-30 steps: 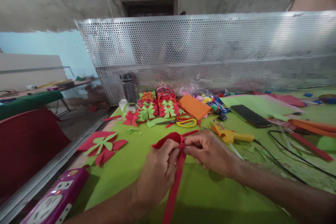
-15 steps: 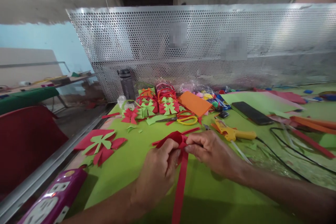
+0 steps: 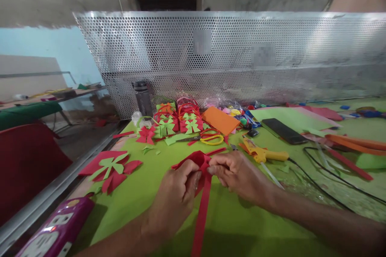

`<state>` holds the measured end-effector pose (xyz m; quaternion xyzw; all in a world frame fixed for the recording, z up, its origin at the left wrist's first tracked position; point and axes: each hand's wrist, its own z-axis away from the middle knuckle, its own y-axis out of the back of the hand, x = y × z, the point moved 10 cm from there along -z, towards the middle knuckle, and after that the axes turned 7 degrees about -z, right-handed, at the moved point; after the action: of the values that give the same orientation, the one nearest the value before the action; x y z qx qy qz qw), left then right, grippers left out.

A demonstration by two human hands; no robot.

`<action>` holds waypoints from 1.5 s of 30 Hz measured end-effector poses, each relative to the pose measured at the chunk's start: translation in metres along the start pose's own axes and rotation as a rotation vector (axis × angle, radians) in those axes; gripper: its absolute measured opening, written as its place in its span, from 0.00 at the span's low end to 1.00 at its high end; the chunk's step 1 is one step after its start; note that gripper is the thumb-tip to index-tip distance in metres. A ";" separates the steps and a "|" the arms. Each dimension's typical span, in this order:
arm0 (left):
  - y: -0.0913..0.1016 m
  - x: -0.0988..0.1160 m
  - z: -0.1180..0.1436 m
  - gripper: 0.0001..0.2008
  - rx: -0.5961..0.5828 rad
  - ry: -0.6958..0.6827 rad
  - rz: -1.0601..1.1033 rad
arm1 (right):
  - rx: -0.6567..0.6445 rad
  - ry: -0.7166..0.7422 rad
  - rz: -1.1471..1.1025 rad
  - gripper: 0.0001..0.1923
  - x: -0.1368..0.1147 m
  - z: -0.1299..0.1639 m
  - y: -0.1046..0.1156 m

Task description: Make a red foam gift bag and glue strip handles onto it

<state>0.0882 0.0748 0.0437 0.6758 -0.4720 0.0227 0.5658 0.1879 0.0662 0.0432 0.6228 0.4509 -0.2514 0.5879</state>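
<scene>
A red paper or felt piece [image 3: 191, 160], folded into a curved shape, is held between both hands above the green table. My left hand [image 3: 177, 188] pinches its near side between thumb and fingers. At its right edge, my right hand [image 3: 233, 172] is closed with thumb and forefinger on the same piece. A long red strip [image 3: 200, 217] hangs from there toward the near edge. Another thin red strip [image 3: 216, 151] lies just behind. The fingertips partly hide where the strip meets the folded piece.
Yellow-handled scissors [image 3: 211, 139] and a yellow glue gun [image 3: 262, 152] with a black cord lie behind my hands. Small red bags with green bows [image 3: 190, 122], a bottle [image 3: 143, 98], orange sheet [image 3: 220, 120] and phone [image 3: 283, 130] stand farther back. A purple power strip [image 3: 57, 227] is at left.
The whole view has shifted slightly, with the scene lower and a little to the left. Both hands keep their pinch on the red piece, with hardly any movement between them.
</scene>
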 end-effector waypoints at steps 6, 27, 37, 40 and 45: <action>-0.004 -0.002 0.000 0.11 -0.036 0.025 0.044 | 0.055 0.086 0.080 0.16 -0.011 0.002 0.007; -0.009 -0.008 0.000 0.11 -0.120 0.042 -0.052 | 0.168 0.136 0.223 0.17 -0.013 -0.004 0.024; -0.009 -0.012 -0.004 0.11 -0.148 0.054 -0.113 | 0.171 0.077 0.196 0.16 -0.010 -0.006 0.026; -0.007 -0.012 -0.006 0.11 -0.131 0.054 -0.103 | 0.155 0.061 0.160 0.16 -0.004 -0.009 0.025; -0.002 -0.019 -0.011 0.12 -0.093 0.090 -0.004 | 0.213 0.030 -0.080 0.14 0.005 -0.010 0.035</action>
<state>0.0843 0.0944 0.0358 0.6481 -0.4450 0.0299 0.6173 0.2180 0.0806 0.0588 0.6669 0.4548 -0.3117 0.5013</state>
